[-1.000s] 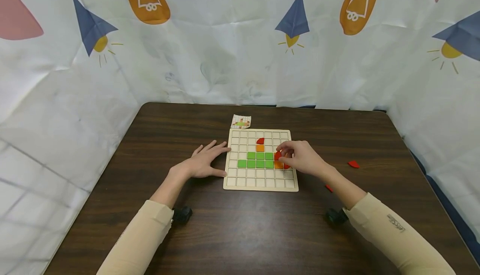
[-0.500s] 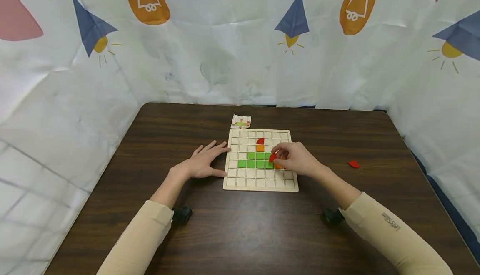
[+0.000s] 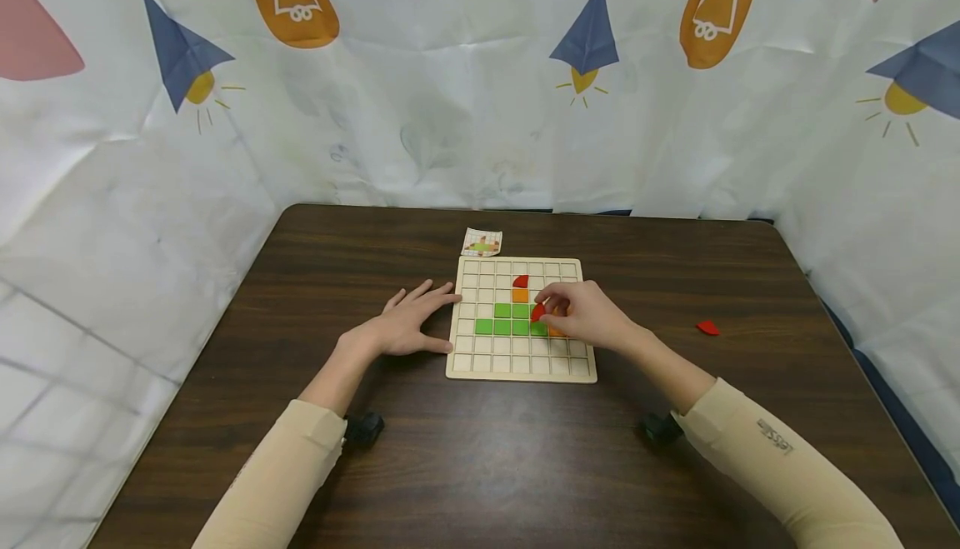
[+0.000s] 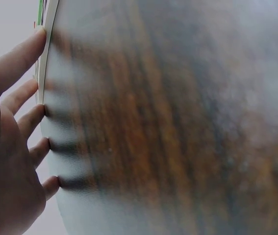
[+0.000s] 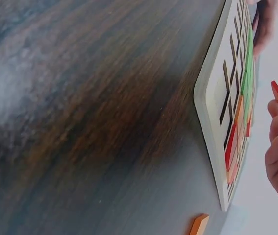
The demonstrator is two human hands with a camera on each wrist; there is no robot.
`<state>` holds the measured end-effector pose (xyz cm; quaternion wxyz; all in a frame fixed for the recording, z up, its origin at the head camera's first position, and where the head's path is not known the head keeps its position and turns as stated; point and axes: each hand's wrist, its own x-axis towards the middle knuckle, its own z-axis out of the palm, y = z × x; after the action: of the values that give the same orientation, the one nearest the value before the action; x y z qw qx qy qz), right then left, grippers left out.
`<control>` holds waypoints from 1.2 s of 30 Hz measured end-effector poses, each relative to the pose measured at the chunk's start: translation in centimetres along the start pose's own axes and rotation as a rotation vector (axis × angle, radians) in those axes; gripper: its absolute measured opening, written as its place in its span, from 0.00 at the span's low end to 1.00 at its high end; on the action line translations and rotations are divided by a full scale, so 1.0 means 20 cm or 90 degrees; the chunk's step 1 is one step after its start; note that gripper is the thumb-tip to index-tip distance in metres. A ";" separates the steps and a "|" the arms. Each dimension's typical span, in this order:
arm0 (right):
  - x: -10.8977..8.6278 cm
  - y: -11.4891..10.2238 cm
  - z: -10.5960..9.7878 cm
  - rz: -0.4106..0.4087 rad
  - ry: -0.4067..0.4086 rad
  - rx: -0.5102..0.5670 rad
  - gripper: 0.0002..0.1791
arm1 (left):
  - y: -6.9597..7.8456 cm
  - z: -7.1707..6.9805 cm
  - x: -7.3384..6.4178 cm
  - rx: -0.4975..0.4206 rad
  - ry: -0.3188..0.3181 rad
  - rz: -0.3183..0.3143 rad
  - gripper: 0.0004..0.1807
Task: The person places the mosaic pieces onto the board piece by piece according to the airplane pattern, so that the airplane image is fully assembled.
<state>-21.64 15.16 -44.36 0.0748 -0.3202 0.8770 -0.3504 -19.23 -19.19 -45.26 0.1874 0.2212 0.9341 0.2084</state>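
A pale gridded board (image 3: pixel 521 366) lies on the table, with green square tiles (image 3: pixel 512 326) in two rows. Above them on the grid sit an orange square tile (image 3: pixel 520 295) and a red quarter-round tile (image 3: pixel 521 281). My right hand (image 3: pixel 592 316) pinches another red tile (image 3: pixel 537 312) between thumb and fingers, over the right end of the green rows. The right wrist view shows this tile raised above the board, tilted. With fingers spread, my left hand (image 3: pixel 401 324) rests at the board's left edge, thumb and index fingertip touching it.
A small picture card (image 3: pixel 482 242) lies behind the board's far left corner. One loose red tile (image 3: pixel 707 328) is on the table to the right. Nearer the right wrist camera lies an orange-looking piece (image 5: pixel 199 225), beside the board's corner. A printed cloth (image 3: pixel 450 141) hangs behind the table.
My right hand has moved left with the pinched red tile, from the orange tiles toward the green ones. Its forearm now covers a small red piece on the table. The left hand stays put.
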 end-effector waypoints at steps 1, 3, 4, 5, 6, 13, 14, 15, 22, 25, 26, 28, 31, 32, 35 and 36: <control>0.00 0.00 0.00 -0.003 -0.001 -0.001 0.12 | 0.00 0.00 0.00 0.000 0.000 0.000 0.49; 0.01 -0.01 0.01 -0.007 -0.003 -0.004 0.12 | 0.00 0.00 0.00 -0.001 0.000 0.001 0.49; 0.01 -0.01 0.01 -0.008 -0.004 -0.003 0.12 | 0.00 0.00 0.00 -0.002 0.000 0.002 0.49; 0.02 -0.01 0.01 -0.009 -0.006 -0.001 0.12 | 0.00 0.00 0.00 -0.003 0.000 0.002 0.49; 0.02 -0.02 0.02 -0.009 -0.008 0.000 0.12 | 0.00 0.00 0.00 -0.004 0.001 0.002 0.49; 0.03 -0.04 0.03 -0.006 -0.014 0.005 0.11 | 0.00 0.00 0.00 -0.007 0.002 0.000 0.49; 0.03 -0.04 0.03 -0.009 -0.013 0.004 0.11 | 0.00 0.00 0.00 -0.006 0.002 0.000 0.49; 0.03 -0.05 0.04 -0.012 -0.013 0.005 0.11 | 0.00 0.00 0.00 -0.005 0.003 0.000 0.49; 0.05 -0.07 0.07 -0.029 -0.019 0.005 0.11 | 0.00 0.00 0.00 -0.003 0.001 -0.002 0.49; 0.07 -0.08 0.09 -0.027 -0.020 0.004 0.11 | 0.00 0.00 0.00 -0.003 0.000 -0.002 0.49; 0.08 -0.08 0.10 -0.026 -0.020 0.003 0.11 | 0.00 0.00 0.00 -0.003 0.000 -0.003 0.49; 0.09 -0.09 0.11 -0.018 -0.019 0.003 0.12 | 0.00 0.00 0.00 -0.002 -0.001 -0.003 0.49; 0.11 -0.09 0.14 -0.006 -0.018 0.007 0.12 | 0.00 0.00 0.00 0.003 -0.002 -0.005 0.49; 0.12 -0.09 0.15 -0.003 -0.017 0.010 0.12 | 0.00 0.00 0.00 0.004 -0.002 -0.005 0.49; 0.14 -0.10 0.17 0.002 -0.014 0.023 0.12 | 0.00 0.00 0.00 0.005 -0.003 -0.004 0.49; 0.15 -0.11 0.18 0.002 -0.013 0.025 0.12 | 0.00 0.00 0.01 0.007 -0.003 -0.003 0.49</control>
<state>-21.57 10.15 -45.30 0.0903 -0.3208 0.8696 -0.3643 -19.31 -19.16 -45.35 0.1891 0.2201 0.9353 0.2026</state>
